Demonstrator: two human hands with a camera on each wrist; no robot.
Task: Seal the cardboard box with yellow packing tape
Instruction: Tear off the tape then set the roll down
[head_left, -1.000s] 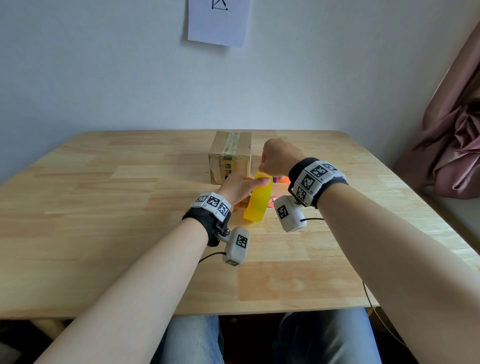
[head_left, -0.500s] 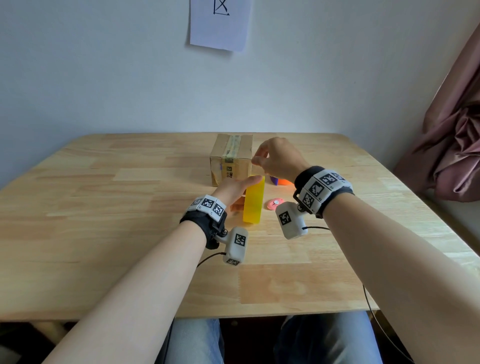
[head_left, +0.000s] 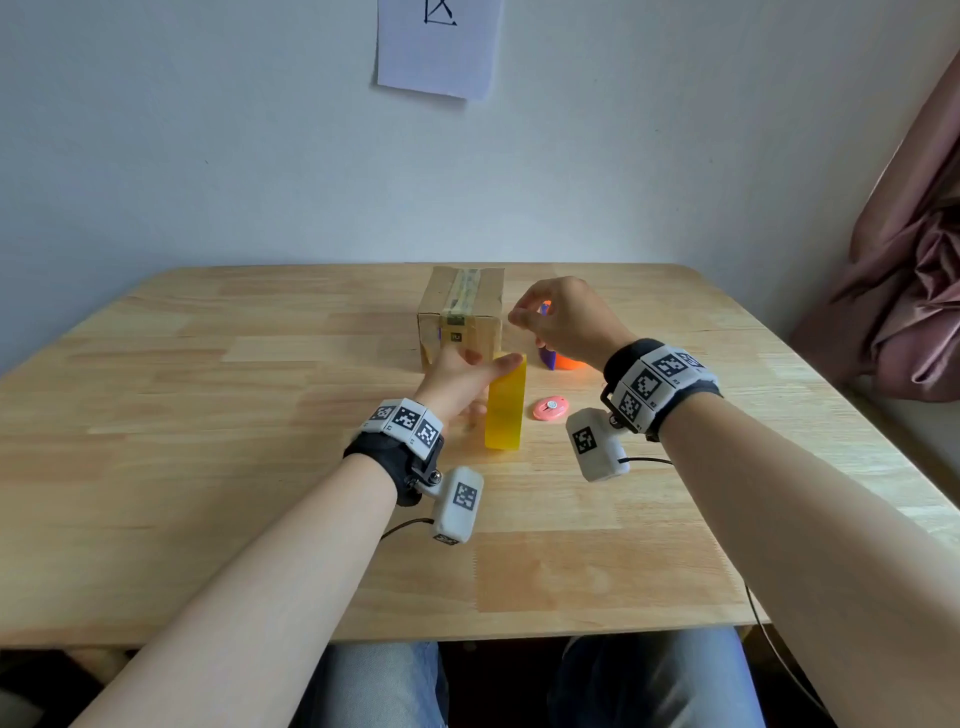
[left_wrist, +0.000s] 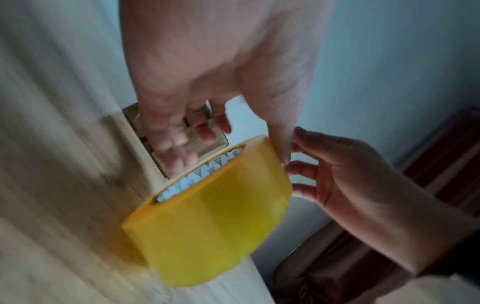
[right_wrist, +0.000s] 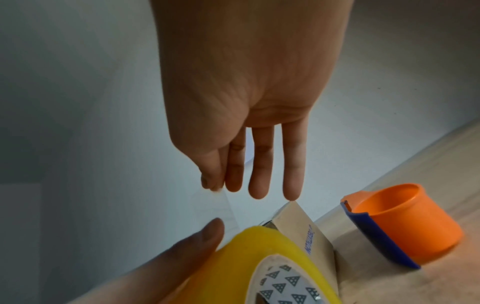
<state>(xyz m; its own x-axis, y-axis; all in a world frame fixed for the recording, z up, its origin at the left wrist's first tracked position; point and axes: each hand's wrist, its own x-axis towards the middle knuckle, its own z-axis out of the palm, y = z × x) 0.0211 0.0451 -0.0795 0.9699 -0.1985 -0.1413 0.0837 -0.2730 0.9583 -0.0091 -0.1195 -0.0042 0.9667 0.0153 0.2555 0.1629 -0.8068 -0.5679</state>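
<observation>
A yellow tape roll stands on edge on the wooden table, just in front of the cardboard box. My left hand grips the roll, thumb on its top rim and fingers on its far side. My right hand is raised above and right of the roll, level with the box top. In the right wrist view its thumb and forefinger pinch a thin translucent tape strip that runs down to the roll. An older strip of tape lies along the box's top seam.
An orange and blue tape dispenser sits right of the box, behind my right hand. A small pink round object lies right of the roll. A wall stands behind the table, with a pink curtain at the right.
My right hand has lifted off the top of the roll and moved up and to the right, drawing out the tape end. My left hand stays on the roll, which now stands more upright.
</observation>
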